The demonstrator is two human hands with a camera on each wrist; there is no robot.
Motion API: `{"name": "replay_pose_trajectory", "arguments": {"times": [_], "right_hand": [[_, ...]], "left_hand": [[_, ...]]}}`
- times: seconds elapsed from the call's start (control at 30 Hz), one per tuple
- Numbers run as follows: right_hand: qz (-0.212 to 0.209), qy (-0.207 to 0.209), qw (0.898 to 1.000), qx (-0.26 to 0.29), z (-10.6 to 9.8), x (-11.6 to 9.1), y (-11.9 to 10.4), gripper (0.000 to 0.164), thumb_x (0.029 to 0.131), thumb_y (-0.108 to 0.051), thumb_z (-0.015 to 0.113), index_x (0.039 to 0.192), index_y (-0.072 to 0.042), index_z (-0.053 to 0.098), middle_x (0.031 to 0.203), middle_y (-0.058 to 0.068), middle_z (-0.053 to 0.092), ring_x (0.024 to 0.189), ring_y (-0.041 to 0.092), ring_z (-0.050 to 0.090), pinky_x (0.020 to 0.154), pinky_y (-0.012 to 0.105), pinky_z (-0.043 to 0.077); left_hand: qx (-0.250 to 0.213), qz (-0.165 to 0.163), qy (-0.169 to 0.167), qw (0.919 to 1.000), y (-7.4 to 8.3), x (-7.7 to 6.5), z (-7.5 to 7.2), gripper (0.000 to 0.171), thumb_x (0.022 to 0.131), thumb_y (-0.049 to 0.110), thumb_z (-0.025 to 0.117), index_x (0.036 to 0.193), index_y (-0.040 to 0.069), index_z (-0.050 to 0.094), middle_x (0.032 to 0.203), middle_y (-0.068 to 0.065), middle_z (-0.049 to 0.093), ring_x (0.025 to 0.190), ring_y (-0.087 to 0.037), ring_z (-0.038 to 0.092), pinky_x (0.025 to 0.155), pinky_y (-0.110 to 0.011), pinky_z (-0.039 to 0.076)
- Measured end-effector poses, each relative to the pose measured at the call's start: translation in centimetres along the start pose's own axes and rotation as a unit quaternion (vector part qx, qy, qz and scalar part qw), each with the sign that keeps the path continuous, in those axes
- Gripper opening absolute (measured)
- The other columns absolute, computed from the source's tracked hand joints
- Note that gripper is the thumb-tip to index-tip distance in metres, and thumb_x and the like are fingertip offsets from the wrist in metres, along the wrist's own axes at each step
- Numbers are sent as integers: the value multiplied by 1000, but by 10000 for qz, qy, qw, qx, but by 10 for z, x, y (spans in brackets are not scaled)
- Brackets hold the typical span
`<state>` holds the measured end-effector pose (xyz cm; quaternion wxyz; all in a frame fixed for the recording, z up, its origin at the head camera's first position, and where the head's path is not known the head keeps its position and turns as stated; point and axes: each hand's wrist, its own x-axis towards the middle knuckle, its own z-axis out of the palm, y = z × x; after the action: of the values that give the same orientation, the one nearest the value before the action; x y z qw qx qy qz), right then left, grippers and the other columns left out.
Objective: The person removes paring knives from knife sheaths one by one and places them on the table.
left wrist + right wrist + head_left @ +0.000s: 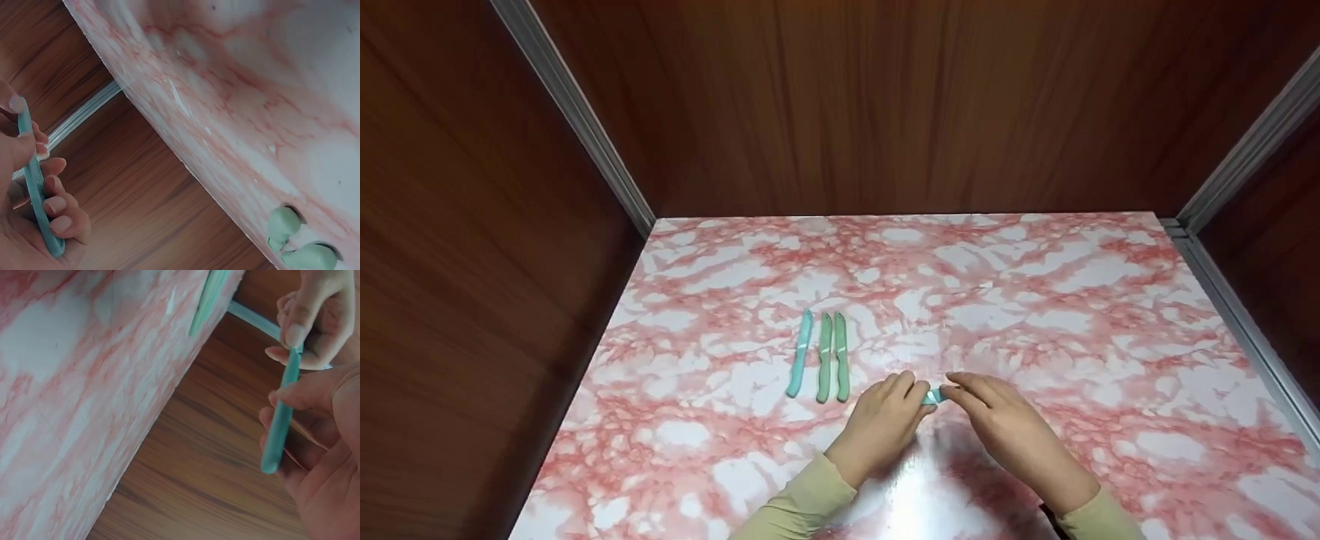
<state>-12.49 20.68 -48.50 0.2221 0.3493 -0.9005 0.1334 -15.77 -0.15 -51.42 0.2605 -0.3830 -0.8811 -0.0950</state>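
Between both hands is a slim teal knife in a matching sheath (934, 396), with a pale band showing at its middle in the head view. The left hand (883, 417) pinches one end of it, thumb against fingers. At the other end, the right hand (1014, 424) grips it; in the right wrist view the thumb lies along the teal knife (278, 430) with fingers behind. In the left wrist view curled fingers sit beside the knife (36, 188). The two hands are close together above the table near its front.
Left of the hands, a light-blue sheathed knife (800, 354) and two green ones, a nearer-left green knife (824, 358) and a right-hand green knife (841, 358), lie side by side on the red-and-white marbled table (1035, 285). Brown wood-look panels (885, 112) enclose the table's back and sides.
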Motion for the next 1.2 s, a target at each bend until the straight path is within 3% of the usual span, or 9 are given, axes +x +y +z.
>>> {"name": "replay_pose_trajectory", "arguments": {"times": [0.3, 0.53, 0.8, 1.2], "right_hand": [[72, -135, 9999, 30, 6, 8, -6, 49, 75, 16, 69, 118, -6, 62, 115, 6, 57, 107, 22, 54, 97, 34, 42], [-44, 236, 9997, 29, 7, 10, -4, 52, 69, 21, 71, 114, -5, 65, 110, 5, 59, 101, 21, 56, 89, 34, 46], [103, 106, 9999, 30, 8, 9, -3, 49, 72, 21, 68, 114, -4, 65, 109, 5, 60, 101, 20, 56, 92, 31, 44], [26, 168, 9997, 180, 7, 9, -2, 53, 67, 25, 69, 112, -4, 65, 109, 3, 60, 99, 19, 57, 88, 33, 47]], "left_hand": [[-115, -215, 150, 9996, 6, 2, 0, 24, 92, 34, 64, 98, 11, 59, 82, 1, 46, 69, -12, 51, 55, -22, 44], [-13, -208, 194, 9996, 6, 3, 0, 25, 91, 34, 65, 98, 11, 60, 82, 1, 46, 69, -12, 52, 56, -22, 45], [-73, -181, 275, 9994, 7, 4, 1, 25, 91, 35, 64, 96, 11, 60, 81, 1, 48, 68, -11, 53, 56, -22, 46], [-309, -117, 260, 9991, 5, 2, 0, 25, 94, 35, 59, 98, 11, 59, 80, 1, 46, 66, -11, 50, 54, -20, 44]]}}
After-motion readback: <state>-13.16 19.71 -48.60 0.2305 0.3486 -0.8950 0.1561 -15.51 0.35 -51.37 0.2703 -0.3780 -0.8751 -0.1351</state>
